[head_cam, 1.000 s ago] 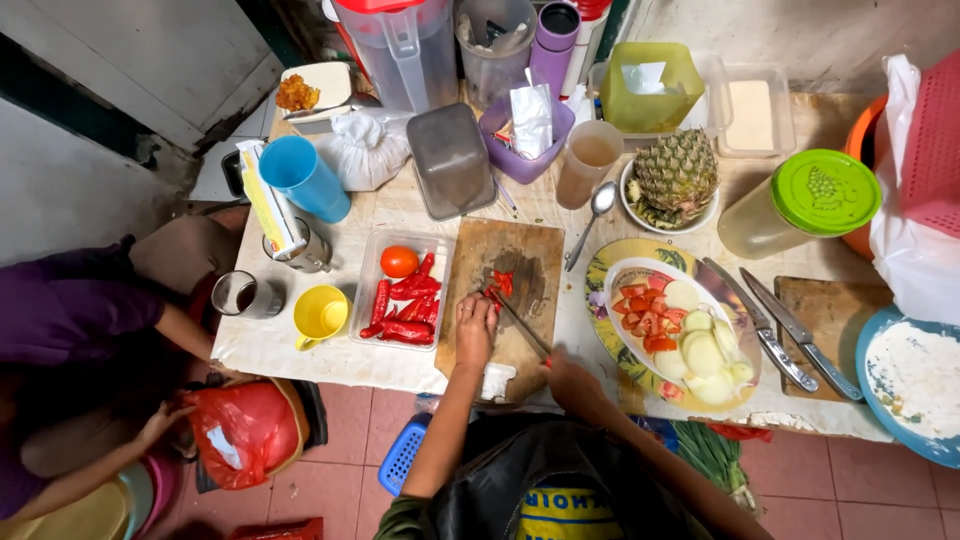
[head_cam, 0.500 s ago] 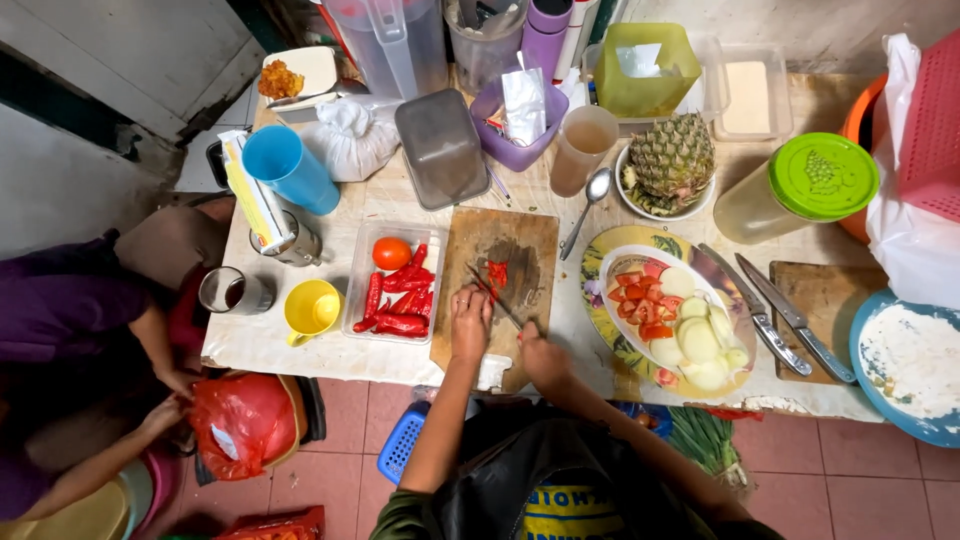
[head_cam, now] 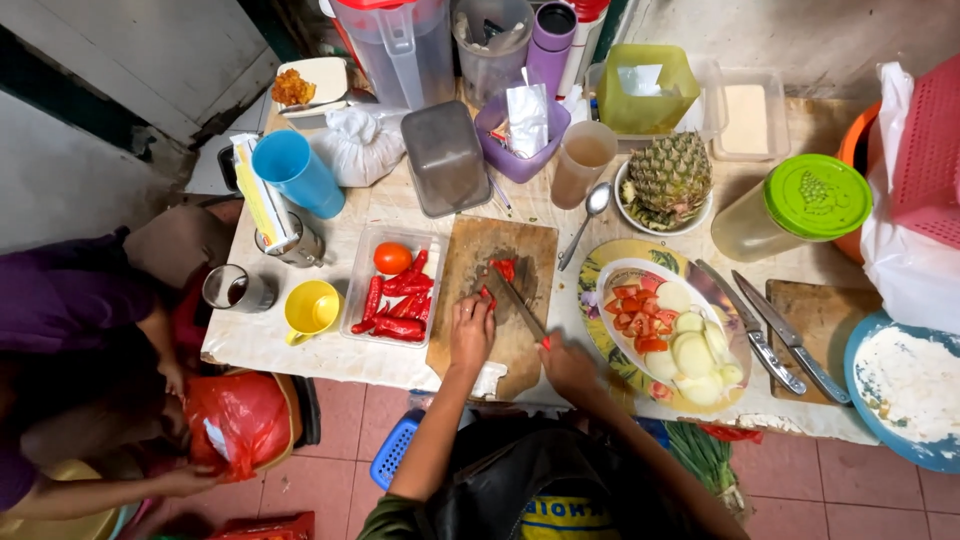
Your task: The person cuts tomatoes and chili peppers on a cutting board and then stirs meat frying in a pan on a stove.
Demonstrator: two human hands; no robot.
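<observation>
Head view: the right hand (head_cam: 568, 366) is closed round the handle of a knife (head_cam: 520, 305), its blade angling far-left across the board (head_cam: 497, 300). The left hand (head_cam: 470, 332) is pinning a red chili (head_cam: 489, 297) with curled fingertips, just beside the blade; a cut piece (head_cam: 504, 268) is lying farther up. Keeping those fingertips tucked back and the blade tip down should give clean, safe slices. Against the earlier pictures, both hands are sitting slightly nearer on the board, the knife is angling more steeply, and the chili tray (head_cam: 392, 286) is unchanged.
</observation>
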